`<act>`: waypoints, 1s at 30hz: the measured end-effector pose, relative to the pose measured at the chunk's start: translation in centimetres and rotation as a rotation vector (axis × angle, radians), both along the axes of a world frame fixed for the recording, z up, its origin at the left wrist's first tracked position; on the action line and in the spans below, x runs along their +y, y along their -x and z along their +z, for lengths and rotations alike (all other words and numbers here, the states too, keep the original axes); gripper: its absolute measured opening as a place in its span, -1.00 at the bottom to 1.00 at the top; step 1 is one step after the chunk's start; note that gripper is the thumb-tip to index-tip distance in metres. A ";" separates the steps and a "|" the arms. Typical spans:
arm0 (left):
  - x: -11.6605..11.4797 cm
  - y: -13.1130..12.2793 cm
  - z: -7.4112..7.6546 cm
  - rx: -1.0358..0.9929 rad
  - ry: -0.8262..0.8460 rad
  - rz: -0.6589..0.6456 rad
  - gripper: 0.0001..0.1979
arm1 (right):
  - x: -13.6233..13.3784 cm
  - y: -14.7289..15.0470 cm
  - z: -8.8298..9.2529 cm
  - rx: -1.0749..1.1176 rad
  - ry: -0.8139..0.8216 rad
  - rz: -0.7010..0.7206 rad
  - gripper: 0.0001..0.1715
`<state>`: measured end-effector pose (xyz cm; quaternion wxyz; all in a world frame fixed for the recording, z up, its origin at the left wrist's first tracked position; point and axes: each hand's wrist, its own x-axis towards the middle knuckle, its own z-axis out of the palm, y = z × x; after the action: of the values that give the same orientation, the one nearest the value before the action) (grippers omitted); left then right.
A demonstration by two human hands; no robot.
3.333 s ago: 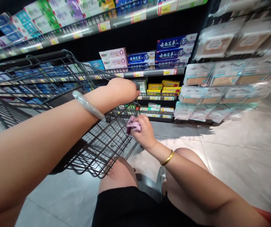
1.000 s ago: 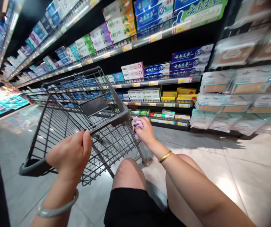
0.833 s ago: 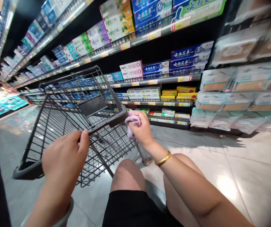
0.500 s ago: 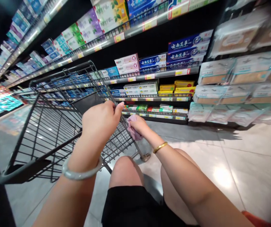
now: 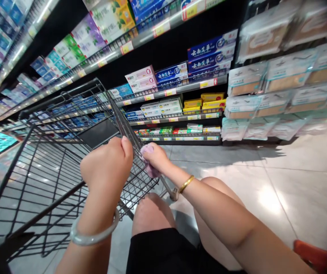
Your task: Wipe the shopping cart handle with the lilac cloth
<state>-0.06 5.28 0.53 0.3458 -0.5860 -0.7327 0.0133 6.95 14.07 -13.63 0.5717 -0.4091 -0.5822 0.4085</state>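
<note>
A dark wire shopping cart stands tilted in front of my knees, filling the left half of the view. My left hand, with a pale bangle on its wrist, is closed round the cart's upper rim. My right hand, with a gold bangle on its wrist, is closed on a small pink cloth and presses it against the cart's corner bar, just right of my left hand. Part of the cloth is hidden under my fingers.
Dark store shelves with toothpaste boxes and price tags run behind the cart. Packets hang on a rack at the right. Grey glossy floor tiles spread to the right. Something red shows at the bottom right corner.
My left hand rose from the cart's near rim to a higher grip beside the right hand. The right hand with the cloth shifted slightly down along the corner bar. The view tilted left.
</note>
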 end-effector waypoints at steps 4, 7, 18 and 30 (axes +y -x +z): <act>-1.5 -0.1 -0.2 0.017 -0.003 -0.019 -0.34 | -1.6 0.0 3.3 0.166 -0.162 -0.052 -0.83; -2.9 0.1 -0.6 0.041 -0.018 -0.034 -0.38 | -1.5 0.0 3.3 0.165 -0.278 -0.070 -0.78; -7.4 -0.7 0.2 0.040 0.034 -0.082 -0.49 | -4.2 -0.9 5.3 0.306 -0.310 0.010 -0.81; -10.0 0.1 0.2 0.077 0.004 -0.228 -0.58 | -7.0 -2.1 6.8 0.223 -0.244 -0.013 -0.80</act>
<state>-0.14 -4.76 0.73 0.3718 -0.6652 -0.6475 -0.0024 9.05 7.08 -6.86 0.6809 -0.2927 -0.5578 0.3736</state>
